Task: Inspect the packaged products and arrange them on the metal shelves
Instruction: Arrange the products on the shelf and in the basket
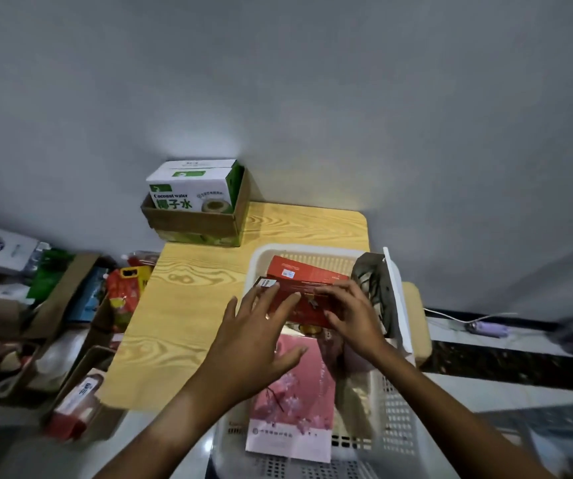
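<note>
While our 2 hands meet over the white basket point(395, 402), our right hand point(354, 318) pinches the red box point(307, 285) and our left hand point(254, 344) lies spread against it. We judge inspection underway; next comes lifting it clear for shelving.

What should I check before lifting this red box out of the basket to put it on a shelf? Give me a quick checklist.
1. Right hand grips the red box: ok, its fingers curl round the near edge.
2. Left hand grip: not ok, its fingers lie straight on the box and do not curl round it.
3. Box free to lift from the white basket: ok, nothing lies on top of it.
4. Pink package stays put: cannot tell whether the box rests on it.
5. Metal shelf ready: cannot tell, none in view.
</note>
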